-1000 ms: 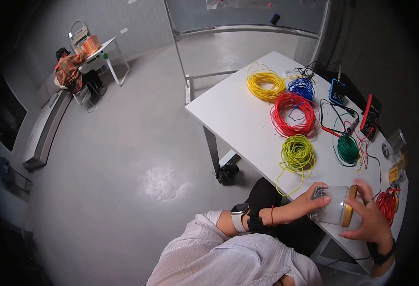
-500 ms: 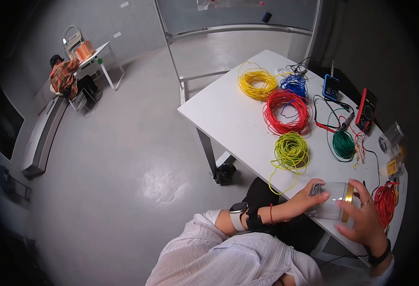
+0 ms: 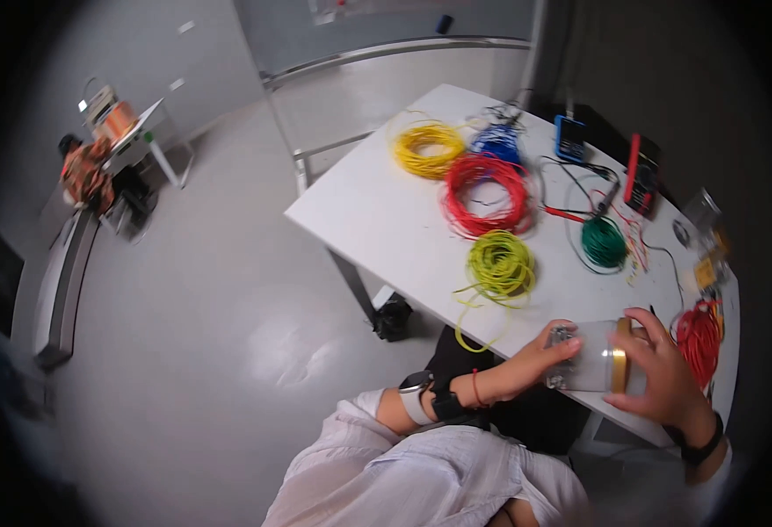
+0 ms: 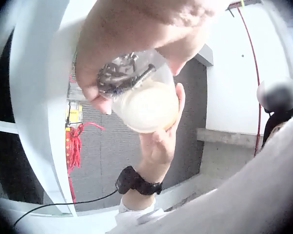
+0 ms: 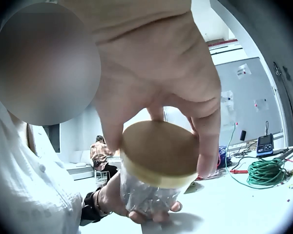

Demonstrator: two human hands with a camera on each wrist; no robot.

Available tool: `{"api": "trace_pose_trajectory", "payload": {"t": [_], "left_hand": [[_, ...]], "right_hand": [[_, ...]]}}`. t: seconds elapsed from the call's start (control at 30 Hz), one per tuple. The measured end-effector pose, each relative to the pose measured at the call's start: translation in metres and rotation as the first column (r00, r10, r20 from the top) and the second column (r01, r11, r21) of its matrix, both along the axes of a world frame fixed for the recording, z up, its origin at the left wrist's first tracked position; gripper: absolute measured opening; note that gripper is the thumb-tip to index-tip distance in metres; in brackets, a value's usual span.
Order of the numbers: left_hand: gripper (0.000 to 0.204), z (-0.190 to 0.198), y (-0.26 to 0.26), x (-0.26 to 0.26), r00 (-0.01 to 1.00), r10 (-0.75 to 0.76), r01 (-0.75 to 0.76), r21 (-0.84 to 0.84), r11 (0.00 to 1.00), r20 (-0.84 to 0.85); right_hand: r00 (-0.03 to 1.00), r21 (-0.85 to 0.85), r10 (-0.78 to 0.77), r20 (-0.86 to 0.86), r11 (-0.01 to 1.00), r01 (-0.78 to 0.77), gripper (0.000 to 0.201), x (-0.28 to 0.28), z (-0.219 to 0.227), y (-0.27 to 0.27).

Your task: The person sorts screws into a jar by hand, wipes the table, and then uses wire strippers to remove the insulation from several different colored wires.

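A clear jar (image 3: 591,360) with a gold lid (image 3: 620,356) lies on its side in the air, close over the table's front edge. My left hand (image 3: 529,364) grips its base end, thumb on the near wall. Long metal screws (image 4: 122,78) are gathered inside at that end, as the left wrist view shows. Fingers and thumb of my right hand (image 3: 663,373) are curled round the lid's rim. From the right wrist view, the lid's flat top (image 5: 158,146) faces my right palm.
On the white table (image 3: 364,198) lie coils of yellow wire (image 3: 428,167), red wire (image 3: 449,206), blue wire (image 3: 496,145), yellow-green wire (image 3: 500,263) and green wire (image 3: 604,244). A red multimeter (image 3: 641,176) and a blue handheld meter (image 3: 569,138) stand behind. Another person (image 3: 87,171) sits far left.
The head view has swung right, so the table and coils sit further left in it. Both hands stay at the jar, and my right fingers have shifted a little about the lid.
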State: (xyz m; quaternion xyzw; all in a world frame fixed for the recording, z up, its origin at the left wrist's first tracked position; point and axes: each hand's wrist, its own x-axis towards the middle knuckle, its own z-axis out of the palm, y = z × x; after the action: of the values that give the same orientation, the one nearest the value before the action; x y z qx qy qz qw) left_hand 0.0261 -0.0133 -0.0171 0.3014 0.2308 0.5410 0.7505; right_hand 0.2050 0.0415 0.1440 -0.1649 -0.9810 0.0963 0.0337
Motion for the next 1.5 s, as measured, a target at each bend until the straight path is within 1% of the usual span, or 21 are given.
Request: {"api": "trace_pose_trajectory", "payload": {"t": [0.03, 0.07, 0.1, 0.13, 0.17, 0.23, 0.3, 0.37, 0.5, 0.53, 0.63, 0.7, 0.77, 0.9, 1.1, 1.17, 1.2, 1.23, 1.3, 1.4, 1.5], "left_hand": [[0.054, 0.004, -0.003, -0.002, 0.997, 0.002, -0.002, 0.005, 1.000, -0.081], [0.055, 0.004, -0.003, -0.001, 0.990, 0.026, -0.019, 0.051, 0.999, -0.141], [0.055, 0.003, -0.004, 0.000, 0.979, 0.051, -0.031, 0.101, 0.994, -0.199], [0.055, 0.002, -0.003, 0.001, 0.988, 0.011, 0.003, 0.088, 0.996, -0.156], [0.056, 0.002, -0.004, 0.002, 0.993, -0.017, 0.022, 0.044, 0.999, -0.120], [0.058, -0.002, -0.001, 0.001, 0.997, -0.028, 0.032, 0.062, 0.998, -0.072], [0.053, 0.008, -0.003, -0.001, 0.998, -0.004, 0.003, 0.023, 1.000, 0.058], [0.051, 0.012, -0.004, -0.001, 0.995, -0.031, 0.031, -0.003, 1.000, 0.097], [0.054, 0.012, -0.005, 0.003, 0.999, 0.008, -0.007, 0.047, 0.999, -0.032], [0.055, 0.012, -0.005, 0.003, 0.998, -0.001, 0.003, 0.049, 0.999, -0.056], [0.056, 0.010, -0.004, 0.002, 0.997, -0.020, 0.026, 0.073, 0.997, -0.080], [0.057, 0.008, -0.003, 0.001, 0.999, -0.026, 0.029, 0.084, 0.996, -0.028], [0.058, 0.008, -0.004, 0.002, 0.999, -0.005, 0.008, 0.074, 0.997, -0.040], [0.059, 0.009, -0.002, 0.005, 0.998, -0.028, 0.032, 0.079, 0.996, -0.051], [0.075, 0.005, -0.001, 0.008, 0.980, -0.006, 0.041, 0.178, 0.983, -0.197], [0.080, 0.003, 0.004, 0.006, 0.914, 0.193, -0.067, 0.334, 0.940, -0.358], [0.068, 0.015, 0.002, 0.004, 0.833, 0.379, -0.143, 0.506, 0.851, -0.402], [0.068, 0.016, 0.002, -0.003, 0.835, 0.381, -0.145, 0.510, 0.848, -0.397], [0.042, 0.013, -0.001, -0.024, 0.260, 0.772, 0.257, 0.812, 0.524, -0.580], [0.025, 0.009, 0.003, -0.031, 0.159, 0.869, 0.349, 0.850, 0.394, -0.468], [0.020, 0.008, 0.003, -0.035, 0.162, 0.867, 0.338, 0.852, 0.400, -0.471]], "right_hand": [[0.999, 0.003, -0.047, 0.004, 0.999, 0.047, 0.075, -0.005, 0.004, -0.001], [0.956, -0.236, -0.272, 0.113, 0.927, 0.292, 0.072, -0.009, 0.007, -0.001], [0.856, -0.433, -0.449, 0.257, 0.739, 0.517, 0.069, -0.007, 0.006, 0.001], [0.908, -0.420, -0.373, 0.191, 0.805, 0.419, 0.066, -0.002, 0.000, 0.006], [0.799, -0.449, -0.426, 0.424, 0.668, 0.594, 0.073, 0.001, 0.010, 0.009], [0.953, -0.356, -0.274, -0.126, 0.909, 0.215, 0.080, 0.014, -0.006, 0.008], [0.983, -0.187, -0.165, -0.076, 0.971, 0.149, 0.081, 0.015, 0.004, 0.002], [0.998, -0.224, -0.006, -0.062, 0.975, -0.008, 0.074, 0.014, -0.003, 0.002], [0.896, -0.358, -0.425, 0.127, 0.823, 0.441, 0.071, 0.012, 0.000, -0.003], [0.849, -0.454, -0.482, 0.217, 0.720, 0.525, 0.075, 0.011, -0.004, 0.002], [0.788, -0.465, -0.490, 0.372, 0.637, 0.615, 0.084, 0.010, -0.002, 0.004], [0.849, -0.426, -0.479, 0.223, 0.736, 0.526, 0.091, 0.018, -0.013, 0.000], [0.930, -0.359, -0.342, -0.132, 0.891, 0.276, 0.094, 0.018, -0.016, -0.003], [0.951, -0.298, -0.268, -0.152, 0.930, 0.214, 0.085, 0.011, -0.035, -0.010], [0.893, -0.375, -0.384, -0.233, 0.883, 0.282, 0.079, 0.021, -0.011, -0.005], [0.850, -0.244, -0.396, -0.349, 0.914, 0.325, 0.080, 0.035, 0.005, 0.020], [0.799, -0.311, -0.501, -0.334, 0.858, 0.408, 0.081, 0.039, 0.023, 0.035], [0.737, -0.379, -0.600, -0.310, 0.789, 0.483, 0.082, 0.043, 0.043, 0.052], [0.635, -0.115, -0.718, -0.285, 0.683, 0.721, 0.083, 0.049, 0.063, 0.104], [0.574, 0.083, -0.805, -0.153, 0.568, 0.819, 0.085, 0.054, 0.054, 0.194], [0.537, 0.137, -0.842, -0.044, 0.527, 0.838, 0.084, 0.053, 0.016, 0.263]]}}
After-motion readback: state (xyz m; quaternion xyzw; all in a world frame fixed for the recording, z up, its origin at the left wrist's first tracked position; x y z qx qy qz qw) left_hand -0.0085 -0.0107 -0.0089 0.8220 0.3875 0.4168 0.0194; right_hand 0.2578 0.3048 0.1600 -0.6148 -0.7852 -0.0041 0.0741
